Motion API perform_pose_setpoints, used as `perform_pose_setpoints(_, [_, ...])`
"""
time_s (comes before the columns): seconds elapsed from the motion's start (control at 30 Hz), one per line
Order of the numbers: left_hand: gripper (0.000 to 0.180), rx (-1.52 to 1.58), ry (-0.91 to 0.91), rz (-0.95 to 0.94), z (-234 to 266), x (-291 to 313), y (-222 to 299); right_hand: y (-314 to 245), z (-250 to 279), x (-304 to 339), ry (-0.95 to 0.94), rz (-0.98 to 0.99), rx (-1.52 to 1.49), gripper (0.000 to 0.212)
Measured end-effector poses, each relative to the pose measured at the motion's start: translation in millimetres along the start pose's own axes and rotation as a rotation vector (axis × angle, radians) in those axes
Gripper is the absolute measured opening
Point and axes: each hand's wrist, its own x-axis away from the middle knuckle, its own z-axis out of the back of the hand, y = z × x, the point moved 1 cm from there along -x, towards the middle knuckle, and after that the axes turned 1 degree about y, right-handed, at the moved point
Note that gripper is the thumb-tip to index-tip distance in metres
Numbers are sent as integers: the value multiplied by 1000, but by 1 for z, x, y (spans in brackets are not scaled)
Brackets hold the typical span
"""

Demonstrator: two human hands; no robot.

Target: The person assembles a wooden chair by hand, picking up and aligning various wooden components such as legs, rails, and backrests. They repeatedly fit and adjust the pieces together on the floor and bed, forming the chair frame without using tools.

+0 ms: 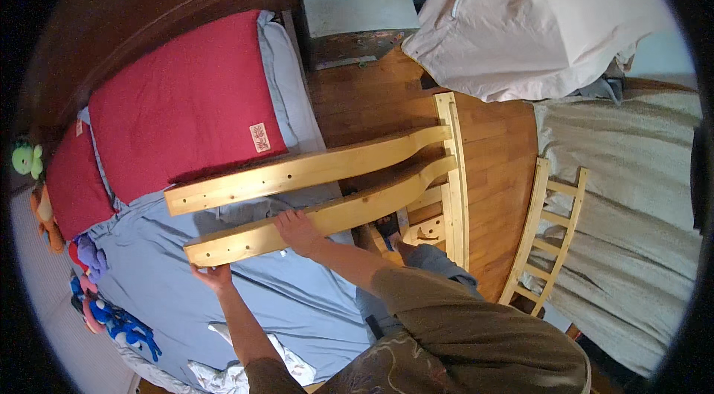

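Observation:
Two long, pale wooden beams run side by side above the bed, with drilled holes along their faces. Their far-right ends curve and meet a wooden crosspiece standing over the floor. My right hand grips the nearer beam around its middle, fingers over the top edge. Beneath that beam's left end, my left hand holds it from below, its fingers partly hidden behind the wood. The farther beam is touched by neither hand.
The bed has a blue sheet, red pillows and several plush toys along its left side. A wooden ladder leans at right by a cloth-covered piece. A grey cabinet bears toy bricks. More wooden parts lie by my legs.

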Motion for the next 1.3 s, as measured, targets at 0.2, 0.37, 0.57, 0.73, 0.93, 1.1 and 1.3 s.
perform_pose_setpoints(0.2, [63,-160,-43,45,14,-27,-8,-11,-14,-5,57,-51,97,25])
perform_pose_setpoints(0.37, [72,-278,42,101,11,-21,-47,-11,-29,-4,127,-53,25,25])
perform_pose_setpoints(0.57, [84,-579,174,113,32,12,-117,11,13,-12,244,-26,-140,18])
perform_pose_setpoints(0.73, [56,-582,48,444,85,0,-136,11,98,-36,502,20,-164,15])
perform_pose_setpoints(0.93, [50,-1289,-247,458,54,84,-170,83,240,37,616,-61,-162,14])
perform_pose_setpoints(1.1, [45,-1623,-624,503,48,149,-237,130,355,232,671,-162,-39,13])
perform_pose_setpoints(1.3, [31,-1903,-788,516,74,302,-339,149,327,619,486,-896,127,14])
